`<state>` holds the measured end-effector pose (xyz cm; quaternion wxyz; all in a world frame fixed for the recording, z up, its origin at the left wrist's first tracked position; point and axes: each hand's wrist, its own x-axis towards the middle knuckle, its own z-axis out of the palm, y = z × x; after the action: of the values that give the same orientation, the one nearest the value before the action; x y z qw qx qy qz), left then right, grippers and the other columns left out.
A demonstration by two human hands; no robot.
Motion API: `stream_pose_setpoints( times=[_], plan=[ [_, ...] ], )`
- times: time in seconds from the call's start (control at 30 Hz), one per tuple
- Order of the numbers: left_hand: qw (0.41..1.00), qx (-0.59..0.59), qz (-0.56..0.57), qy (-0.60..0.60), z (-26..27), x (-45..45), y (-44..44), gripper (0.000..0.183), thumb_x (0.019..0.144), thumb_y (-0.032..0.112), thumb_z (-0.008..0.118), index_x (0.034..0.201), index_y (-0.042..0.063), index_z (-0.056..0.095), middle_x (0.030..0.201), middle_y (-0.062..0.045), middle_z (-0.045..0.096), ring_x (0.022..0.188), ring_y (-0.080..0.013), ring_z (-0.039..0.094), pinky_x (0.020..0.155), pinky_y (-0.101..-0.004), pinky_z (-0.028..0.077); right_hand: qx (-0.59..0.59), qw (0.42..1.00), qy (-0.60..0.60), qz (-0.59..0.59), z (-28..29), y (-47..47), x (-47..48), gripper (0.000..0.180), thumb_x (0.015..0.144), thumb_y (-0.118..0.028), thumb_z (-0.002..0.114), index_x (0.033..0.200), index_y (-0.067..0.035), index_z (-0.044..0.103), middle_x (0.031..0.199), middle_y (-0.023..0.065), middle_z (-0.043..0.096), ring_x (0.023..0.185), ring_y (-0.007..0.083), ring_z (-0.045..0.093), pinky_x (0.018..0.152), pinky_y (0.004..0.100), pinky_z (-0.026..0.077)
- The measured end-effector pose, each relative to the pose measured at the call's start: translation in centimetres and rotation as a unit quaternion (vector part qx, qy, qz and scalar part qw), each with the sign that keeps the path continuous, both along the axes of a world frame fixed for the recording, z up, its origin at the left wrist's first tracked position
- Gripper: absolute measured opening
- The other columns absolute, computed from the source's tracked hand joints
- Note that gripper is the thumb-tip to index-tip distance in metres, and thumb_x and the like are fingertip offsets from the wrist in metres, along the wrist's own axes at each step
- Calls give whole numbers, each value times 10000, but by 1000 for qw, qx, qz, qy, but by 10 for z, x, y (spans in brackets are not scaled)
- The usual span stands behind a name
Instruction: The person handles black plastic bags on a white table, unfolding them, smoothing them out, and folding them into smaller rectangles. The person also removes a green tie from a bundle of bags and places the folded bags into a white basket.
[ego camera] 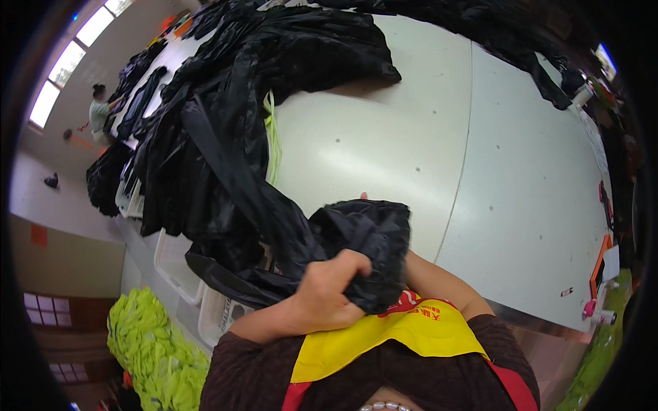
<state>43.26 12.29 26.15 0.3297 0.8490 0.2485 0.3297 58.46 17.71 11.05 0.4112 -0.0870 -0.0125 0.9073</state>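
A piece of thin black fabric [380,231] is bunched up close to my chest, over the table's near edge. My left hand [329,293] grips it with curled fingers, the thumb on top. From the right, my right hand [364,196] reaches behind or inside the cloth; only a fingertip shows above it, so its hold is hidden. A long black strip [231,164] runs from the held piece up to a large heap of black garments [205,195] on the left of the table. Neon yellow-green strips [273,144] lie beside that heap.
The pale worktable [370,154] spreads ahead, with more black fabric [493,41] along its far side. White plastic baskets [177,264] stand at the left, near a neon yellow-green garment pile [154,354]. A co-worker [98,113] is at the far left. A small bottle [605,317] lies at right.
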Motion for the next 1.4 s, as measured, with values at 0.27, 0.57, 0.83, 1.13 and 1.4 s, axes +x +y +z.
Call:
stream_pose_setpoints(
  times=[0.27, 0.57, 0.83, 1.13, 1.4],
  plan=[
    [976, -185, 50, 104, -97, 36, -79, 389, 678, 90, 732, 951, 22, 463, 813, -121, 544, 701, -222, 567, 663, -275, 451, 165, 962, -206, -72, 30, -28, 95, 523, 764, 3, 574, 1268, -6, 436, 1079, 111, 582, 1001, 172, 574, 893, 317, 464],
    [692, -658, 45, -294, -104, -18, -63, 551, 724, 228, 736, 1158, -25, 510, 1110, -155, 579, 1023, -240, 579, 858, -400, 497, 453, 789, -368, -194, 57, -131, 91, 345, 748, 64, 557, 1085, -8, 577, 952, 47, 595, 866, 126, 555, 768, 243, 437],
    [860, -409, 201, -232, -68, 53, -72, 553, 721, 54, 711, 1202, -38, 454, 1053, -66, 567, 936, -122, 539, 823, -260, 453, 634, 592, -463, -183, 56, -159, 61, 238, 742, 2, 612, 980, -17, 605, 954, 128, 614, 865, 277, 594, 755, 327, 479],
    [921, -345, 39, -179, -21, -4, -39, 597, 677, -31, 684, 1235, 1, 472, 1066, -61, 571, 943, -110, 550, 852, -232, 431, 645, 375, -596, -296, 116, -93, 97, 428, 675, -72, 682, 1082, -42, 549, 1066, 110, 569, 1012, 268, 518, 870, 336, 416],
    [960, -131, 179, -172, 19, -88, -39, 518, 738, 61, 694, 1220, 36, 505, 1141, -43, 544, 1004, -119, 521, 895, -248, 403, 779, 160, -563, -225, 98, -48, 42, 236, 710, -201, 709, 717, -40, 537, 709, 79, 547, 769, 284, 520, 702, 367, 432]
  ],
)
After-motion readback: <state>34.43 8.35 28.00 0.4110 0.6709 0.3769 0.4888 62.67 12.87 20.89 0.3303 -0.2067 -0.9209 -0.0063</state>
